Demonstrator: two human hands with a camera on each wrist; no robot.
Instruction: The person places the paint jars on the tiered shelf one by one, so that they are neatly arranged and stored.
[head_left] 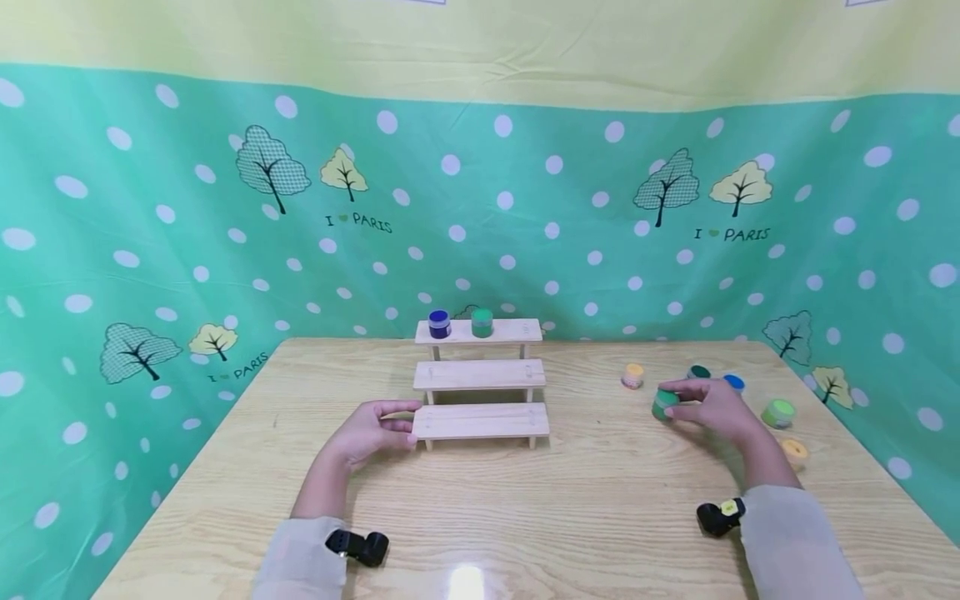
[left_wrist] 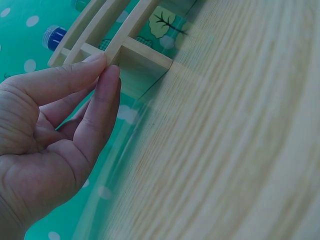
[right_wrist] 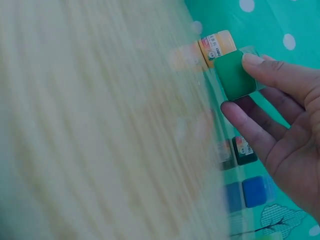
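A three-tier wooden stand [head_left: 480,422] is at the middle of the table. My left hand [head_left: 369,433] pinches the left end of its lowest step between thumb and fingers, seen closer in the left wrist view. On the top step sit a dark blue paint jar [head_left: 439,325] and a green paint jar [head_left: 482,323]. At the right, my right hand [head_left: 708,406] holds another green paint jar [head_left: 663,404] between thumb and fingers. In the right wrist view, this jar's green face [right_wrist: 232,75] hides part of an orange-capped jar [right_wrist: 217,46].
Around the right hand stand the peach-orange jar [head_left: 633,376], a dark green jar [head_left: 698,372], a blue jar [head_left: 734,383], a light green jar [head_left: 778,413] and another orange jar [head_left: 795,452]. A dotted green curtain [head_left: 480,225] hangs behind the wooden table [head_left: 570,517].
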